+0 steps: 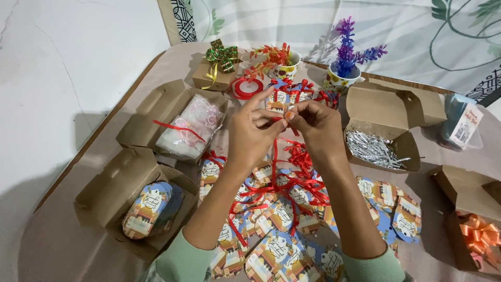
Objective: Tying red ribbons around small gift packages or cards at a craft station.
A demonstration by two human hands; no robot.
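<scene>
A thin red ribbon (pixel 275 151) is pinched at its top between both hands, raised over the middle of the table (pixel 62 245). The left hand (pixel 254 133) and the right hand (pixel 314 125) meet fingertip to fingertip, each closed on the ribbon, which hangs down into the pile of gift tags (pixel 284 219) below. Whether a tag is already on the strand is hidden behind the fingers.

To do this well, I judge, the grip should stay at the fingertips, the strand taut, and the loose tail clear of the tangled ribbons underneath.

The ribbon is narrow, glossy and slippery-looking. The tags are flat printed card with scalloped edges, blue and orange, many already carrying red bows.

Open brown cardboard boxes ring the work:
- one on the left holds a stack of tags (pixel 147 209);
- one behind it holds a clear plastic bag (pixel 190 125);
- one on the right holds silver shredded foil (pixel 371 148);
- one at the far right holds an orange satin bow (pixel 480 233).

Further back stand a red ribbon spool (pixel 245 87) and a mug of purple artificial flowers (pixel 345 65).
</scene>
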